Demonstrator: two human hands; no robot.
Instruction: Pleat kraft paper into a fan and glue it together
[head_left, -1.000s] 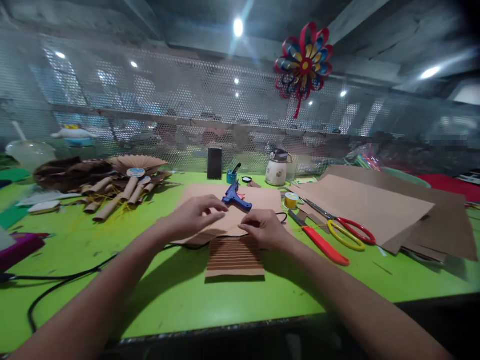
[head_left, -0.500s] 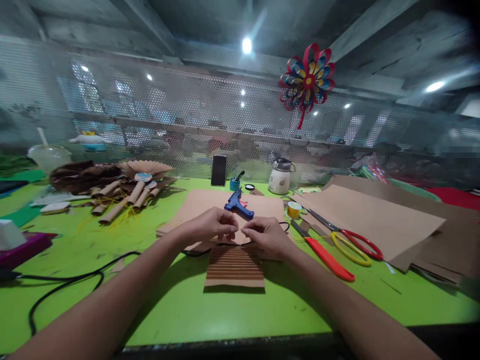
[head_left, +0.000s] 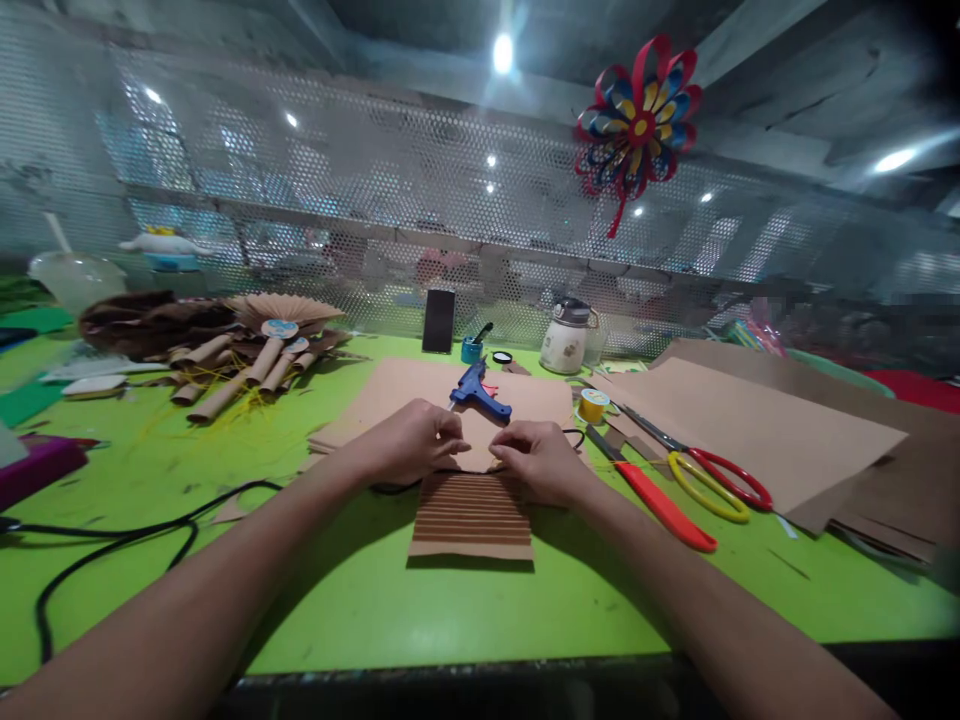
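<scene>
My left hand (head_left: 421, 440) and my right hand (head_left: 538, 460) hover a small gap apart over the far end of a pleated strip of brown paper (head_left: 471, 520). On each, thumb and fingertips are pinched together; whatever lies between them is too small to make out. The strip's near end rests flat on the green table (head_left: 375, 610). Just beyond the fingers, a blue glue gun (head_left: 480, 392) lies on a stack of brown paper sheets (head_left: 397, 385). A dark cord passes under the hands.
On the right lie scissors (head_left: 720, 485) with red and yellow handles, a red-handled knife (head_left: 664, 505), a yellow thread spool (head_left: 592, 405) and large paper sheets (head_left: 750, 420). Paper fans (head_left: 281, 330) with rolled handles are at left. A bottle (head_left: 564, 338) and phone (head_left: 439, 322) stand behind.
My fingertips have moved slightly apart, both hands still pinched above the pleated strip. The whole view has tilted down a little. The glue gun and other tools stay where they were.
</scene>
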